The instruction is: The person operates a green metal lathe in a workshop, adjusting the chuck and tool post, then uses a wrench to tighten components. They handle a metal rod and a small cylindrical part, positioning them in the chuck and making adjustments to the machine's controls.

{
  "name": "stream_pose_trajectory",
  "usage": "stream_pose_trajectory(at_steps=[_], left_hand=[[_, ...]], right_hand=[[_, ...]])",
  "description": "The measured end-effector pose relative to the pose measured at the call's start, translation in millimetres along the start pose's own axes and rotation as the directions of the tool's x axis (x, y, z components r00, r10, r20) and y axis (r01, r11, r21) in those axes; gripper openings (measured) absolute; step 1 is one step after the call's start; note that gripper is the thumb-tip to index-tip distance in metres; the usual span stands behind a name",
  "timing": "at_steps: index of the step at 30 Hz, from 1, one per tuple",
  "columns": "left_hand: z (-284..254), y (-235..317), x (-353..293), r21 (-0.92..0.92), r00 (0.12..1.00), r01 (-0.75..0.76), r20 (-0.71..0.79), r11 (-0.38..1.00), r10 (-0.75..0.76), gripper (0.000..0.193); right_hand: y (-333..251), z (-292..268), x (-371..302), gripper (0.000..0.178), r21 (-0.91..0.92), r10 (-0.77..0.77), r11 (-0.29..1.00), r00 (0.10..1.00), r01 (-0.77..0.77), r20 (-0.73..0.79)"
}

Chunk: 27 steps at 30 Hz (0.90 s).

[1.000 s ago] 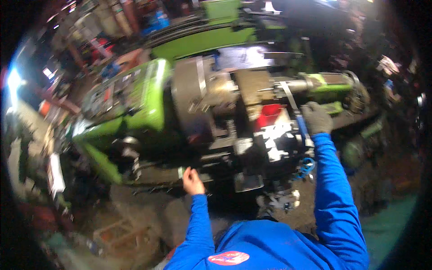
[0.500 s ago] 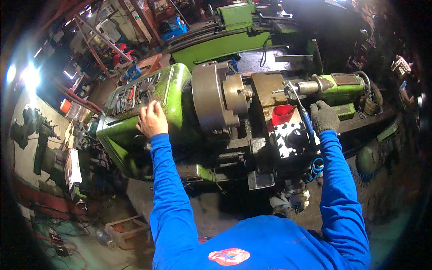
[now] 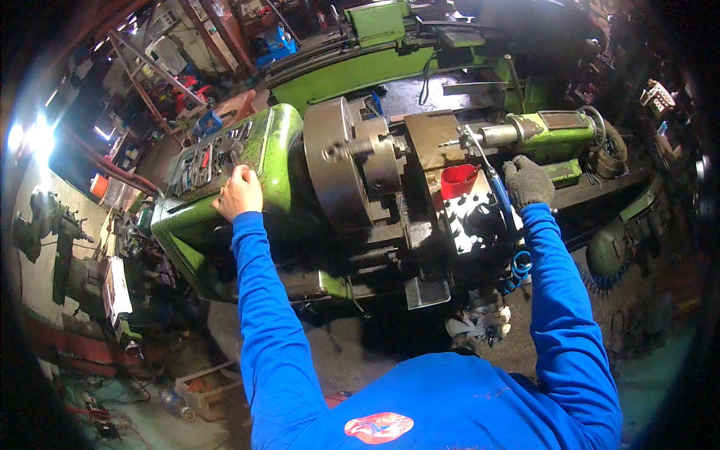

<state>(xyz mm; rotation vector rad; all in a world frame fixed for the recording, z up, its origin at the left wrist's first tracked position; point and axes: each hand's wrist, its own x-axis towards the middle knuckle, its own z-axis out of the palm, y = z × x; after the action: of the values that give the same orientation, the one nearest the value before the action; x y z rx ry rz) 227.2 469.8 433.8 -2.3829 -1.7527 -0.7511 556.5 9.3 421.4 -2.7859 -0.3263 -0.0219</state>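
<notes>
My bare left hand (image 3: 240, 195) is at the front top edge of the green headstock (image 3: 279, 150). Its fingers are bent together just below a round-headed dark metal tool or lever (image 3: 229, 148); what they grip is hidden. My right hand (image 3: 529, 182), in a grey knit glove, is closed beside the tailstock, and whatever is inside the fist does not show. Just left of the glove, a blue air blow gun (image 3: 501, 193) with a thin metal nozzle leans across the tool post (image 3: 480, 225). A red cup (image 3: 459, 181) stands behind the post. Between my hands is the large lathe chuck (image 3: 330, 169).
Spanners and other hand tools (image 3: 196, 166) lie on the headstock top. The green tailstock (image 3: 551, 139) carries a drill bit (image 3: 450, 142) pointing at the chuck. A blue coiled hose (image 3: 517, 271) hangs below the carriage. Another green machine (image 3: 352, 79) stands behind.
The chuck was blurred by spinning; now its jaws and slots show sharply. My left fingers have drawn closer together. The whole view has shifted slightly, while my right hand stays beside the blow gun.
</notes>
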Motion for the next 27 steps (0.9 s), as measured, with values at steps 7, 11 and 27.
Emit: stream_pose_trajectory(at_steps=[7, 11, 27], left_hand=[[1.7, -23.1, 1.4, -0.084, 0.999, -0.04, 0.011, 0.996, 0.041, 0.021], [14.4, -80.5, -12.7, -0.214, 0.919, -0.023, -0.39, 0.977, -0.064, 0.039], [291.8, -298.5, -296.1, -0.301, 0.108, 0.93, 0.774, -0.213, -0.624, 0.044]], right_hand=[[-2.2, 4.1, -0.3, 0.044, 0.039, -0.012, 0.999, 1.0, 0.013, -0.025], [17.0, 21.3, 17.6, 0.046, -0.04, -0.027, 0.999, 0.996, 0.024, -0.082], [53.4, 45.1, 48.8, 0.05, -0.079, -0.145, 0.988, 0.98, 0.135, -0.138]])
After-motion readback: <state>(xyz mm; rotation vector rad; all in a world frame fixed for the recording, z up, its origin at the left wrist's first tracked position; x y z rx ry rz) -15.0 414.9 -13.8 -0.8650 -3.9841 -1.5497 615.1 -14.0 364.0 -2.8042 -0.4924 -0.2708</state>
